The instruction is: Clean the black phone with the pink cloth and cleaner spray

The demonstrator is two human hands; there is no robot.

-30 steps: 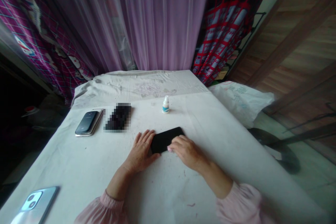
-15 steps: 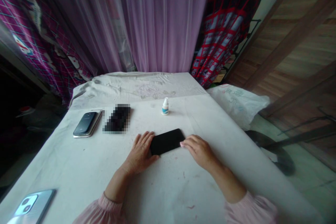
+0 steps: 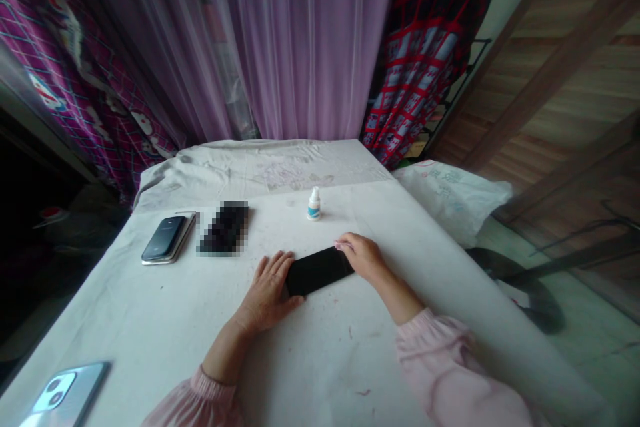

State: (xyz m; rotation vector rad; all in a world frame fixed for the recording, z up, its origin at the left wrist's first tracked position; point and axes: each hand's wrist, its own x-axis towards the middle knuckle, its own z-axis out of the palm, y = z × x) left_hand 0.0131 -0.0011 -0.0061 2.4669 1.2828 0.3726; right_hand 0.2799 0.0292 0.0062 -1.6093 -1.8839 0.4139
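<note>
A black smartphone (image 3: 317, 271) lies screen up on the white-covered table, tilted slightly. My left hand (image 3: 267, 290) steadies its left end, fingers along the far side and thumb at the near edge. At the phone's far right corner, my right hand (image 3: 364, 257) is closed on a small pink piece (image 3: 343, 245), perhaps cloth, mostly hidden by the fingers. Beyond the phone a small white spray bottle (image 3: 313, 205) with a blue label stands upright.
To the left, a dark phone (image 3: 165, 238) rests on a lighter flat object, beside a pixelated black item (image 3: 223, 229). A silvery-blue phone (image 3: 70, 393) lies at the near left. A plastic bag (image 3: 450, 197) hangs by the table's right side. Purple curtains (image 3: 310, 47) close off the back.
My right hand has moved away from me along the phone's right end, from the near corner to the far one, carrying the pink piece. My left hand stays in place.
</note>
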